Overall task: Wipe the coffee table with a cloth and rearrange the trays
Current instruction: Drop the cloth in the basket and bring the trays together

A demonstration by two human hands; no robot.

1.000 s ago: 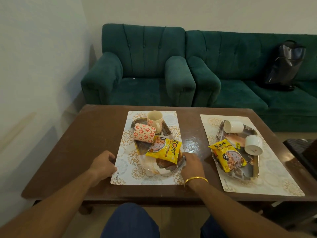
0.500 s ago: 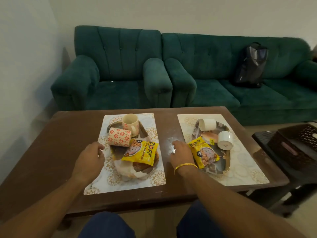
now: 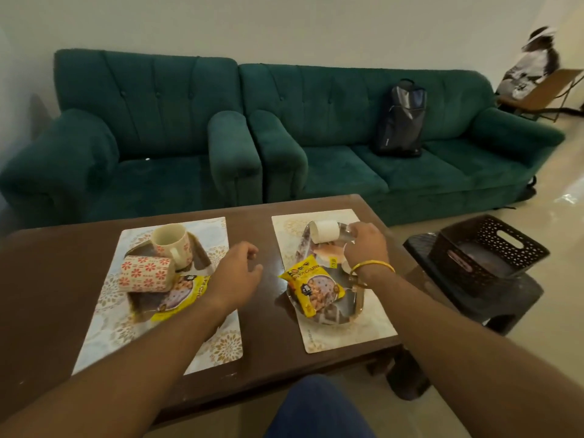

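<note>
**Right hand on the steel tray, left hand free over the table**

Right hand (image 3: 363,245) sits right of centre, grip closed on the far end of the steel tray (image 3: 354,306), beside a white cup (image 3: 325,231) lying on its side. Exactly which edge the fingers pinch is hard to tell. Left hand (image 3: 237,273) hovers mid-frame over the bare strip of table (image 3: 47,279) between the two placemats, grip half open, holding nothing.

Step in hand looks like clearing or shifting the right tray so the table can be wiped. To do it well: bring the left hand to the near end, lift level with both hands, go slow, since the tipped cup can roll off. No cloth in view, so wiping is not yet started.

Containers:
- steel tray on right placemat (image 3: 376,327): white cup on its side at the far end, yellow snack packet (image 3: 311,287) at the near end, something pale between them, unclear
- left tray (image 3: 139,306) on left placemat (image 3: 104,336), lower left: upright patterned mug (image 3: 170,245), second patterned mug (image 3: 147,275) lying on its side, another yellow packet (image 3: 181,295) partly under the left forearm
- dark perforated basket (image 3: 493,248) on a stool at the right edge, contents unclear

Green sofa (image 3: 316,128) fills the upper frame, with a black bag (image 3: 399,118) on it
</note>
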